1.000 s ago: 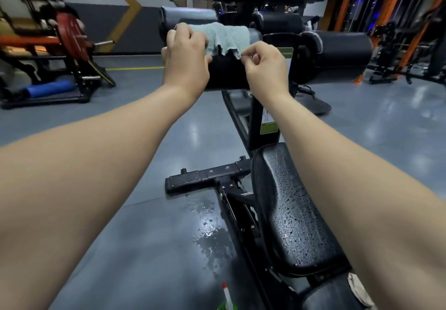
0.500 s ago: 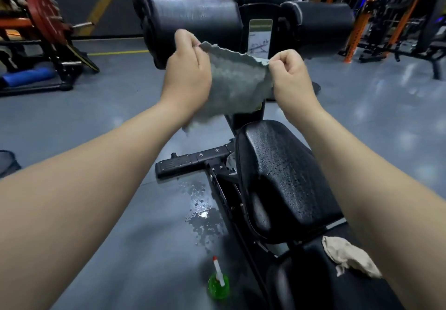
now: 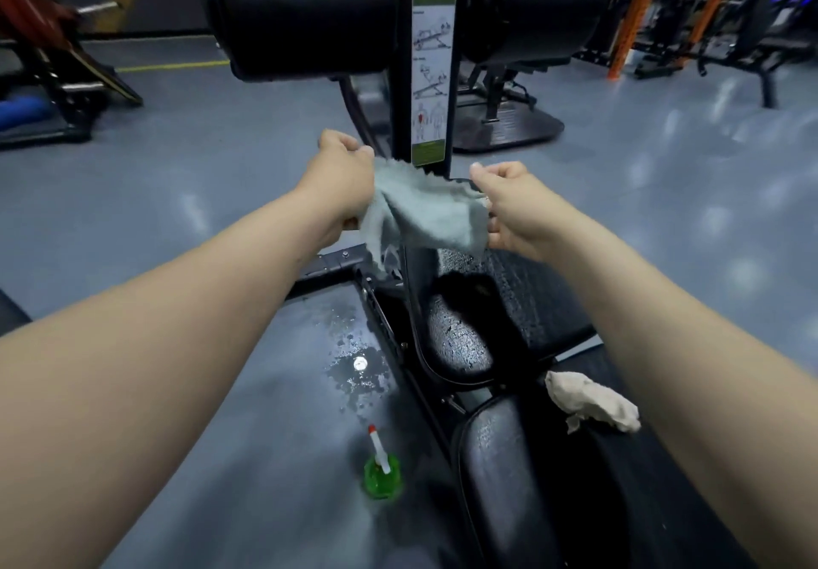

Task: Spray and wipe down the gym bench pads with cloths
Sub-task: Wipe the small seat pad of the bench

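A pale green cloth (image 3: 427, 214) hangs spread between my two hands, just above the far end of the wet black seat pad (image 3: 478, 325). My left hand (image 3: 343, 178) pinches its left edge and my right hand (image 3: 509, 205) pinches its right edge. Droplets cover the seat pad. A second, beige cloth (image 3: 591, 400) lies crumpled on the lower black pad (image 3: 504, 471) near me. Two black roller pads (image 3: 305, 10) (image 3: 540, 6) sit high on the upright post. A green spray bottle (image 3: 381, 469) stands on the floor left of the bench.
A puddle (image 3: 354, 369) wets the grey floor beside the bench frame. The post carries a green instruction label (image 3: 433, 72). A machine with a red plate (image 3: 26, 15) stands far left, orange racks (image 3: 637, 15) far right.
Both hands lifted the green cloth off the top roller pad, brought it down and towards me, and now hold it spread over the seat pad. My view tilted down.
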### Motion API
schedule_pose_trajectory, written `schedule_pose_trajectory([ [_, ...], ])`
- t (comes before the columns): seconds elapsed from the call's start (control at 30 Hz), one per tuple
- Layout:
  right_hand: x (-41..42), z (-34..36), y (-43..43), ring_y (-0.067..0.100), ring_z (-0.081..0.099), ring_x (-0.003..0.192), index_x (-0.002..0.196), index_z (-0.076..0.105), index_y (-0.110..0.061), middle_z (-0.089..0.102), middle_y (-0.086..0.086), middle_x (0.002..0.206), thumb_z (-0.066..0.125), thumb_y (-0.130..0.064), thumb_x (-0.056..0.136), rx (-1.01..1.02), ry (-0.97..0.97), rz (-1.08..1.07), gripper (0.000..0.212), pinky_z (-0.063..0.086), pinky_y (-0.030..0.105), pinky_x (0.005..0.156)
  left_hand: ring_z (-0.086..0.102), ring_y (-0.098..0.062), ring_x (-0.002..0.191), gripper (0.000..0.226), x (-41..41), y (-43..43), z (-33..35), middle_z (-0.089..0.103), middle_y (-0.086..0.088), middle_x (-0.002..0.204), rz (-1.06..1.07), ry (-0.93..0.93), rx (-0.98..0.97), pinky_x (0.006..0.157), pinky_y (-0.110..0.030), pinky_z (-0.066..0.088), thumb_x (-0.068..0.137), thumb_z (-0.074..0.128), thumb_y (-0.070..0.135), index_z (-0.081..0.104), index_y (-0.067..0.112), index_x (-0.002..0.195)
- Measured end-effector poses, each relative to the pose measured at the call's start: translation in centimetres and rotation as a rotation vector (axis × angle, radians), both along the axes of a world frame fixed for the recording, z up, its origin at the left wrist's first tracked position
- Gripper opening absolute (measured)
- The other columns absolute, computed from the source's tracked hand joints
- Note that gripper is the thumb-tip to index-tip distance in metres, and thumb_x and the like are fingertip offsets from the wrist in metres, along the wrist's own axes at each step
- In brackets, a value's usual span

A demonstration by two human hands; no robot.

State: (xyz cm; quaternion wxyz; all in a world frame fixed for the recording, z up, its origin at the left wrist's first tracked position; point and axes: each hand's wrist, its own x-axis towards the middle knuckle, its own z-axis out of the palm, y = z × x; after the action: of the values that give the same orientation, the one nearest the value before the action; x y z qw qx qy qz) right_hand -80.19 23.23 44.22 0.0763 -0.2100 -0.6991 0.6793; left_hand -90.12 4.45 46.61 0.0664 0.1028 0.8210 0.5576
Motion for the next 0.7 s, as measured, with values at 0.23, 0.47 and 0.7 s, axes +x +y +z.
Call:
schedule_pose_trajectory([
  [0.23, 2.7, -1.3, 1.4, 0.014, 0.057, 0.083, 0.122, 0.052, -0.02, 0.055, 0.007, 0.109, 0.062, -0.003, 0.071, 0.177, 0.002, 0.293, 0.055, 0.045, 0.027, 0.071, 0.067, -0.021, 0.091, 0.056, 2.5, -1.6, 0.1, 0.062, -0.006, 0.119, -0.501, -0.045, -0.173, 0.082, -0.038, 0.058, 0.082, 0.081, 0.034, 0.054, 0.028, 0.132],
  [0.47, 4.6, -1.4, 2.6, 0.006, 0.057, 0.074, 0.097, 0.069, -0.028, 0.063, -0.006, 0.088, 0.082, -0.026, 0.083, 0.738, -0.024, 0.216, 0.019, 0.048, 0.03, 0.073, 0.055, -0.009, 0.057, 0.009, 3.1, -1.0, -1.2, 0.06, 0.004, 0.071, -0.46, 0.369, -0.537, 0.042, -0.013, 0.033, 0.091, 0.071, 0.026, 0.068, 0.022, 0.083],
  [0.7, 3.7, -1.6, 2.7, 0.007, 0.048, 0.07, 0.068, 0.054, -0.021, 0.052, -0.007, 0.075, 0.075, -0.035, 0.089, 0.631, 0.117, -0.052, 0.032, 0.038, 0.023, 0.062, 0.048, -0.005, 0.056, 0.027, 2.9, -1.2, -1.2, 0.061, -0.002, 0.071, -0.421, 0.195, -0.285, 0.054, -0.02, 0.042, 0.09, 0.073, 0.034, 0.075, 0.009, 0.079],
])
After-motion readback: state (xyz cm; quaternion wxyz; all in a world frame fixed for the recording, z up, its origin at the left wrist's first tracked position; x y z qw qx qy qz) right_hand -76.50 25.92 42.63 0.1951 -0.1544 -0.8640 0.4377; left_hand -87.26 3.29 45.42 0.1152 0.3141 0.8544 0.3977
